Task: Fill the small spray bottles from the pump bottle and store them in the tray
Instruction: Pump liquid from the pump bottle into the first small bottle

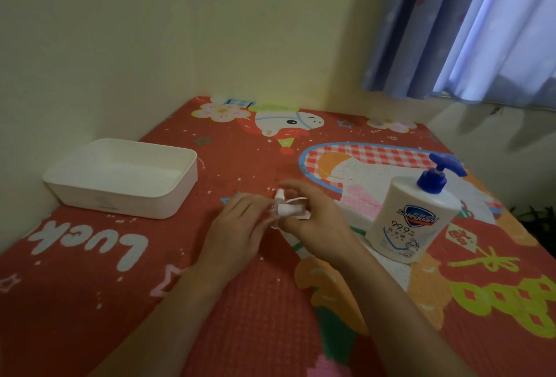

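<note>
- Tray (168,205), white plastic, rectangular, open-topped: one. Stands at the far left of the table, beside the wall; nothing shows inside it.
- Left hand (237,229): one. Fingers curled in toward the small bottle from its left side, touching or just beside it; whether they actually pinch it cannot be told, as the picture is blurred there.
- Small spray bottle (285,210), clear body with a white spray head: one can be counted with confidence, held between the two hands just above the cloth, mid-table. Clear shapes behind it may be a cap or a second bottle; too blurred to say.
- Right hand (319,220): one. Closed around the small bottle from the right, thumb and fingers wrapped narrowly about it.
- Pump bottle (412,220), white, "Safeguard" label, blue pump head: one. Stands upright to the right of the hands, near but apart from them; untouched.
- Tablecloth (90,286), red, cartoon print with the word "Luck": one, covering the table.
- Curtain (469,24), blue: one, upper right.
- Step in hand, as judged: unscrewing the spray head so the bottle can be filled. Advice: hold the body steady and upright with one hand, twist only the head with the other, keep the dip tube clear of the cloth, and set the head down where it stays clean.
- Progress, as judged: early; nothing stored in the tray so far.
</note>
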`<state>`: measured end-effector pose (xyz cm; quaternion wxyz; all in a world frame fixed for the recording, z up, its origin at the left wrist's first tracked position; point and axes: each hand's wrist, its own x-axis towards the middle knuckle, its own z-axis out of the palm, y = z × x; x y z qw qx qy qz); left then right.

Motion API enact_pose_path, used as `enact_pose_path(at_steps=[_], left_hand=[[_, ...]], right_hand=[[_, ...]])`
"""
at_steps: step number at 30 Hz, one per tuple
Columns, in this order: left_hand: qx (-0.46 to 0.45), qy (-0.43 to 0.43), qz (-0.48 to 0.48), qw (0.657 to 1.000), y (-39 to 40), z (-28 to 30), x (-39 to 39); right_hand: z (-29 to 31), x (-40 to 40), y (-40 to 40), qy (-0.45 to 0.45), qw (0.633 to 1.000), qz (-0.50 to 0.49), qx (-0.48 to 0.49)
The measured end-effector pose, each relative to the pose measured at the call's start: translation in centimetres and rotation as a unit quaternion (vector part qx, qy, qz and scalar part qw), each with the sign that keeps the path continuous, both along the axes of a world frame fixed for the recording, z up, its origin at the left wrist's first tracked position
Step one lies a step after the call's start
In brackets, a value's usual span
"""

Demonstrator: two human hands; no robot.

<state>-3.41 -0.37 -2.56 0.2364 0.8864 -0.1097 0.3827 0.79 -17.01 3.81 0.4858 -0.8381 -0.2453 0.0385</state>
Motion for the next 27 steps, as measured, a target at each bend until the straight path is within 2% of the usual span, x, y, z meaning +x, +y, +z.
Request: enact_pose_path(at_steps=[4, 6, 14, 19, 23, 27], left_hand=[[0.003, -0.002, 0.009, 1.0, 0.0, -0.1, 0.0], [-0.002, 0.002, 0.01, 1.0, -0.1, -0.2, 0.0], [-0.047, 0.058, 0.038, 0.996, 0.3, 0.1, 0.3], [-0.079, 0.078, 0.078, 0.991, 0.9, 0.3, 0.6], [-0.109, 0.079, 0.1, 0.986, 1.6, 0.7, 0.1], [-0.138, 0.059, 0.116, 0.982, 1.9, 0.9, -0.5]], right_hand=[[0.2, 0.1, 1.0, 0.046, 0.994, -0.089, -0.041], [0.6, 0.0, 1.3, 0.057, 0.992, -0.094, -0.055], [1.5, 0.4, 0.2, -0.079, 0.991, -0.044, -0.101], [1.6, 0.8, -1.3, -0.091, 0.991, -0.077, -0.067], [1.3, 0.5, -1.1, -0.065, 0.986, -0.154, -0.004], [0.3, 0.5, 1.9, -0.118, 0.972, -0.187, -0.079]])
